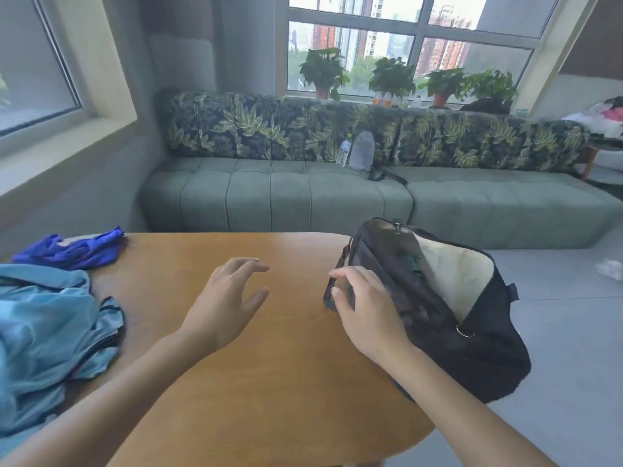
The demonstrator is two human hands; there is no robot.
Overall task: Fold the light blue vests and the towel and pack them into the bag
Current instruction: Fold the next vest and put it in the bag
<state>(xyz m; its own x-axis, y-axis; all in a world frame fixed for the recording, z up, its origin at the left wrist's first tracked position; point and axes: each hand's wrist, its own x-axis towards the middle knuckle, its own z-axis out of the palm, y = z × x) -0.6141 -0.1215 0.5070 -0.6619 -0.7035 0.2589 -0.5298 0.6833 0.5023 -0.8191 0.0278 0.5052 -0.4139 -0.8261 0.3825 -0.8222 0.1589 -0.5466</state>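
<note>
A black bag point(472, 348) lies on the right edge of the wooden table point(269, 382), its zip open and a cream lining point(462, 274) showing. My right hand point(364, 305) rests on the bag's left end, fingers spread and relaxed over the fabric beside a strap point(332, 291). My left hand point(226, 298) hovers above the table's middle, fingers spread, holding nothing. A crumpled heap of light blue vests point(50, 338) lies at the left edge. Behind it sits a darker blue-violet cloth point(77, 251).
A grey-green sofa point(303, 197) with leaf-print cushions runs behind the table, with a water bottle point(344, 151) and a grey pouch point(362, 151) on it. Potted plants point(323, 72) line the window sill. Grey floor lies to the right.
</note>
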